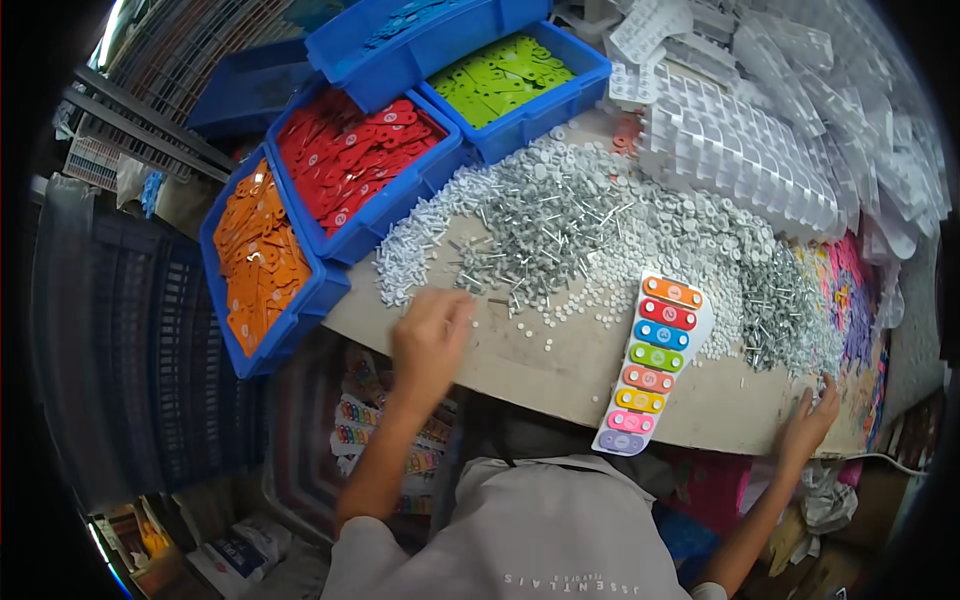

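A toy xylophone [650, 378] lies on the worktable, slanting over its front edge. Its white base carries several coloured bars, with round white pieces at their ends. My left hand [432, 335] is closed, fingers curled together, at the near side of a heap of small white plastic pegs [400, 265]. Whatever its fingertips hold is too small or hidden to make out. At the far right, my right hand [812, 415] has thumb and forefinger apart, reaching to the edge of a pile of small pale parts [822, 345]. Nothing shows in it.
Metal pins [540, 230] and white washers [700, 225] are heaped mid-table. Blue bins hold orange bars [262, 265], red bars [350, 160] and green bars [500, 80]. Clear plastic trays [740, 150] are stacked behind. Purple and pink pieces [850, 300] lie right; finished-looking xylophones [365, 430] lie below the table.
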Available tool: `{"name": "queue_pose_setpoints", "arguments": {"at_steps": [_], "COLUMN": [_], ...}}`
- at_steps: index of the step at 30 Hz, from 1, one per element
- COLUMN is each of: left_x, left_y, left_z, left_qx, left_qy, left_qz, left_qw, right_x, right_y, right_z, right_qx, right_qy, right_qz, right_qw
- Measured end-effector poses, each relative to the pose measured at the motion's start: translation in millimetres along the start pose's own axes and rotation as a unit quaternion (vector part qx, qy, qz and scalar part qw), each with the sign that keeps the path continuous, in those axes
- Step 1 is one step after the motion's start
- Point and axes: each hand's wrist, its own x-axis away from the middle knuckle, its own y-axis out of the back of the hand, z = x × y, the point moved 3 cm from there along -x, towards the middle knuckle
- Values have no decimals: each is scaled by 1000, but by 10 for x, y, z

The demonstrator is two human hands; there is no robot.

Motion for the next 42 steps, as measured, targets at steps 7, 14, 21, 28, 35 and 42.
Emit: {"name": "queue_pose_setpoints", "arguments": {"at_steps": [7,14,21,28,35,42], "left_x": [54,72,-17,22,370,699], "left_y": [433,237,160,94,-273,-674], "left_z": [483,521,571,397,-380,-516], "left_qx": [-147,-170,-232,0,386,434], "left_qy": [65,30,-17,65,240,199], "left_qz": [-65,-50,-56,-69,170,281], "left_qw": [985,984,971,995,874,832], "right_x": [-31,-75,-69,58,821,1228], "right_y": [-218,-152,11,114,350,267], "right_z": [-433,-437,-127,460,1850,2118], "right_qx": [32,43,-34,-81,-372,-448], "right_qy": [20,24,-4,-1,192,240], "right_qz": [7,-20,-9,-127,86,168], "right_qw": [999,999,999,989,904,845]}}
